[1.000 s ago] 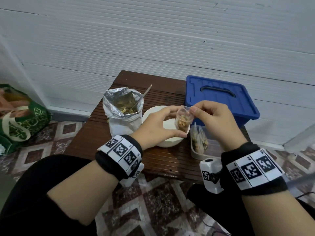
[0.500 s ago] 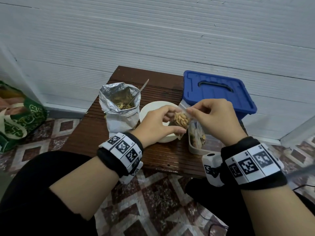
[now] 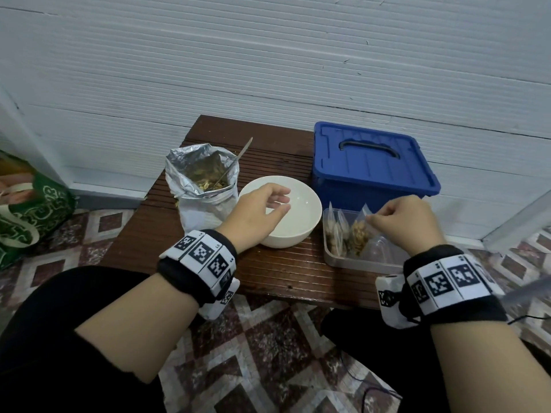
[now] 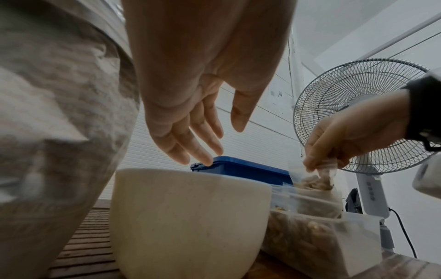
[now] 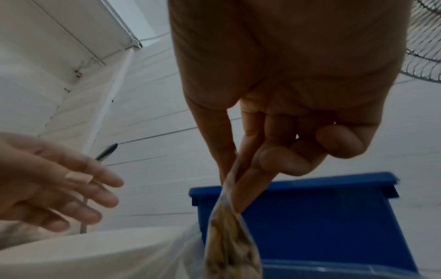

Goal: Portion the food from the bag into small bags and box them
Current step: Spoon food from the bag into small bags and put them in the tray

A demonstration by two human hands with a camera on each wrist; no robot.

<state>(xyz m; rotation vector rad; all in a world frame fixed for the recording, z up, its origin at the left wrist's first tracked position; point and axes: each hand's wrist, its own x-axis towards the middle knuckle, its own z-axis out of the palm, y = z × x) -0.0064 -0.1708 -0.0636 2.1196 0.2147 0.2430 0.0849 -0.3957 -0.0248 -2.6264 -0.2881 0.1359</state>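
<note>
My right hand [image 3: 396, 219] pinches the top of a small clear bag of food [image 3: 359, 235] and holds it inside the clear plastic box [image 3: 357, 260], beside other filled small bags [image 3: 335, 231]. The pinch shows between thumb and fingers in the right wrist view, small bag [image 5: 229, 226] hanging below. My left hand [image 3: 265, 207] hovers over the white bowl [image 3: 301, 231] with relaxed fingers [image 4: 198, 151], holding nothing. The open foil bag of food [image 3: 202, 180] stands left of the bowl with a spoon [image 3: 238, 158] in it.
A blue lidded bin [image 3: 369, 165] stands behind the clear box on the small dark wooden table [image 3: 283, 275]. A green bag [image 3: 26, 210] lies on the tiled floor at left. A standing fan [image 4: 358, 117] is to the right, the white wall behind.
Both hands held the small bag over the bowl before. My left hand has let go and stays over the bowl; my right hand carried the bag right and down into the clear box.
</note>
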